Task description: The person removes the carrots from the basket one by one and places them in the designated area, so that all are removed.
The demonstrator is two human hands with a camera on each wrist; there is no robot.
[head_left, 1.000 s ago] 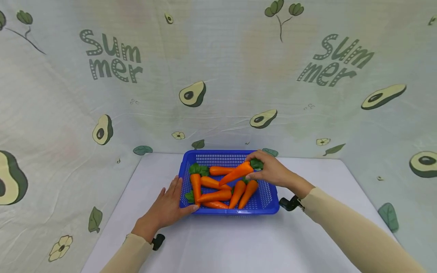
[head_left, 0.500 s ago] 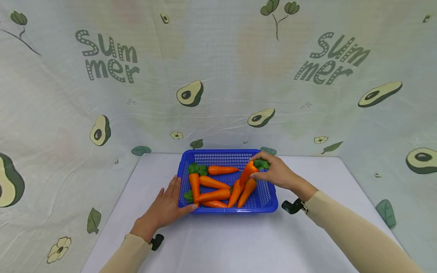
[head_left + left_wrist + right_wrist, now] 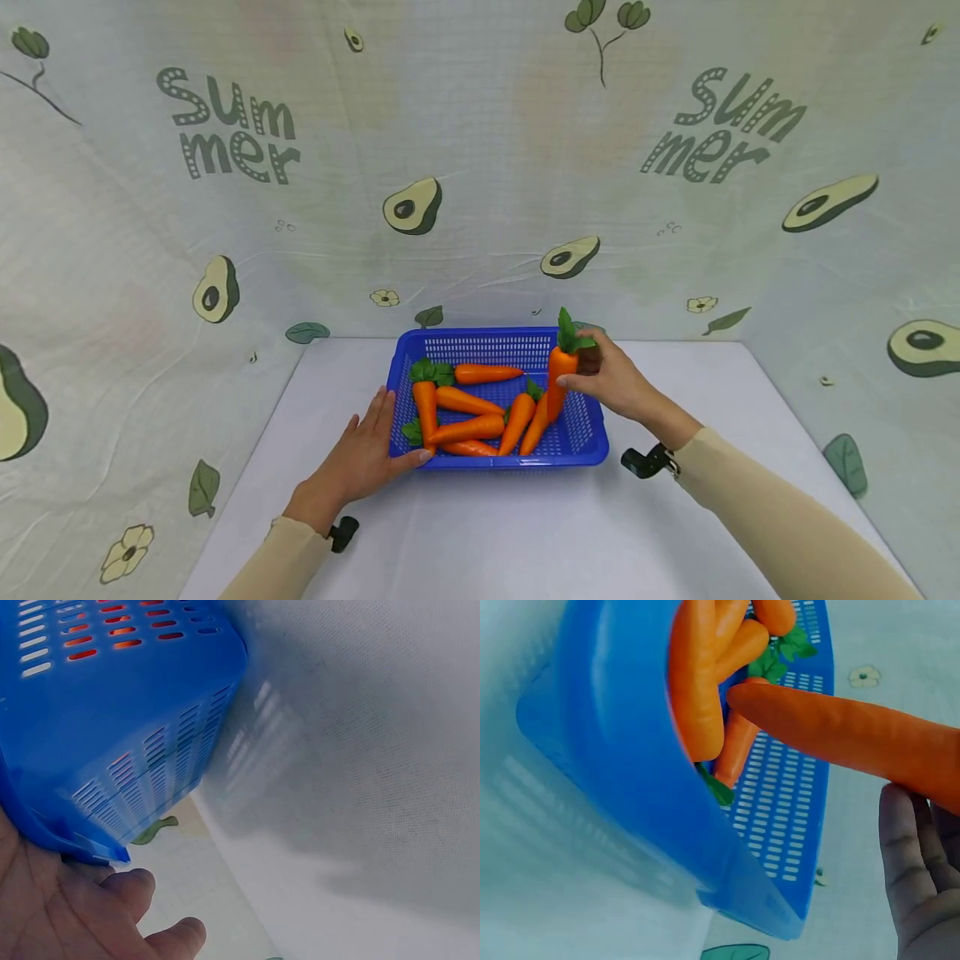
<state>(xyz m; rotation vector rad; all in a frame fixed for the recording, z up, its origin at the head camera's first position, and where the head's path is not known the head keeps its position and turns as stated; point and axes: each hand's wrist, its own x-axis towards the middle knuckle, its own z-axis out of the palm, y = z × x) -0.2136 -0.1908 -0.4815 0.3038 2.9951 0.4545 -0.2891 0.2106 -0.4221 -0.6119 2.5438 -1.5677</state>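
Observation:
A blue plastic basket (image 3: 592,457) with slotted walls holds several orange carrots (image 3: 468,429) with green leafy tops. Over its right part, my right hand (image 3: 611,375) pinches one carrot (image 3: 557,379) near its leafy end. That carrot stands nearly upright, tip downward; in the right wrist view the carrot (image 3: 847,727) reaches across above the basket. My left hand (image 3: 367,450) rests on the basket's left rim, fingers straight along the side and thumb at the front corner. From the left wrist, the palm (image 3: 60,915) lies against the rim of the basket (image 3: 112,720).
The basket stands on a white-covered table (image 3: 495,533). Behind it hangs a pale cloth (image 3: 480,167) printed with avocados, leaves and lettering, which also closes off both sides. A dark wrist camera (image 3: 645,462) sits on the right wrist.
The carrot in my right hand has swung from slanting to nearly upright, its leaves now pointing up. My right hand has shifted slightly right. My left hand stays on the rim.

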